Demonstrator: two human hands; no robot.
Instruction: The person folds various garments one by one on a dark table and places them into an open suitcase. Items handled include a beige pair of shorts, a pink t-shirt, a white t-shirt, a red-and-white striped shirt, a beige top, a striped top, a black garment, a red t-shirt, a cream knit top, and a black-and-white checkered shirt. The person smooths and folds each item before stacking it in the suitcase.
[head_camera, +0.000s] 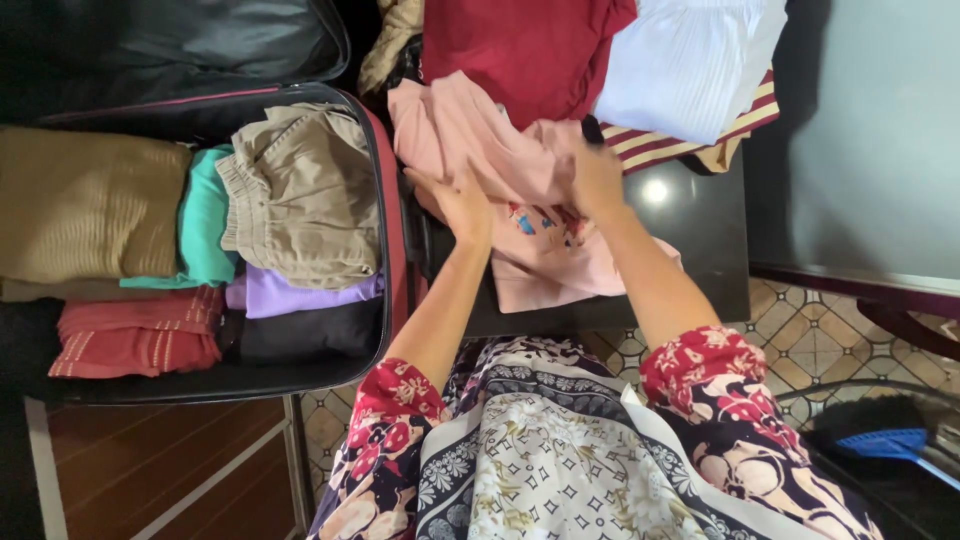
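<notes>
Left hand (462, 203) flat and spread, fingers together and pointing up and away, palm pressed onto the pink shirt (520, 190). Right hand (597, 178) just beside it, fingers bent down into the same pink cloth — pinching a fold or only pressing it, cannot tell from here. Both forearms bare, stretched forward from flowered red sleeves (395, 400), the two wrists near each other and the elbows wider apart.

Pink shirt spread under both hands on the dark glossy tabletop (700, 240), rumpled at its far end, with a small coloured print between and just below the hands. Beyond the hands, a dark red garment (520, 50); beyond and to the right of the right hand, a folded white ribbed garment (690, 60) lying over a cloth striped cream and red (665, 148).

To the left of the left hand, an open suitcase (385, 200) with a red-trimmed rim, packed with folded clothes — khaki shorts (300, 190) nearest the hand, then a teal piece (203, 225), a tan ribbed piece (85, 205), a lilac piece (300, 295) over a black one (300, 335), and a red piece (135, 335) at the near left corner.

Below the right elbow, near the tiled floor (810, 340), a blue brush (885, 442).
</notes>
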